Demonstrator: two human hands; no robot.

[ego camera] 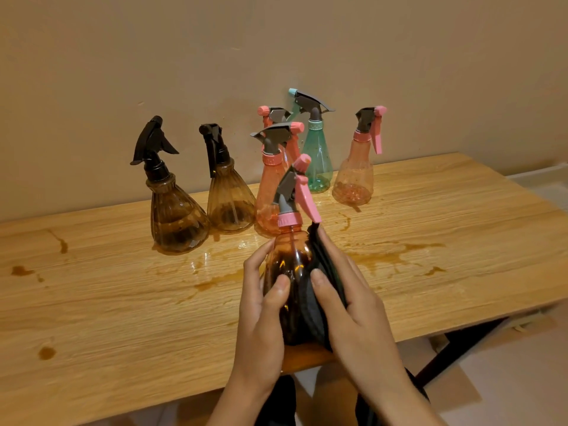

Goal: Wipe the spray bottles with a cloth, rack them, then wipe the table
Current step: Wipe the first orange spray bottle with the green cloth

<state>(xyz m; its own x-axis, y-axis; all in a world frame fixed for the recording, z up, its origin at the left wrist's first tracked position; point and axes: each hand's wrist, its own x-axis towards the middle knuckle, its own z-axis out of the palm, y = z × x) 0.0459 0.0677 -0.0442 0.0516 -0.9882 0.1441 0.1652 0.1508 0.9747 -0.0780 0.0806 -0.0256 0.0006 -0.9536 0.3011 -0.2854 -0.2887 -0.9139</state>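
Left hand (264,305): fingers curled round the left side of the bottle (292,262), thumb flat on its front. Firm hold.

Right hand (350,305): wrapped round the bottle's right side with the cloth (310,315) trapped under thumb and fingers. Cloth is dark grey, pressed against the body and reaching up to the shoulder.

Bottle: amber body, pink collar, grey head, pink trigger pointing right. Roughly upright, head tipped slightly right. It sits over the table's near edge; cannot tell whether the base touches.

Table (123,302): light wood, wet sheen at the middle. Brown spills (393,256) streak right of the hands, with more drops at the left.

Behind, standing on the table near the wall (153,56):
- brown bottle (176,219), ribbed, black head, far left
- second brown bottle (229,207), just beside it
- pink bottle (270,192), directly behind the held one
- rear pink bottle (272,113), mostly hidden
- teal bottle (318,161), by the wall
- right pink bottle (353,176), apart from the cluster
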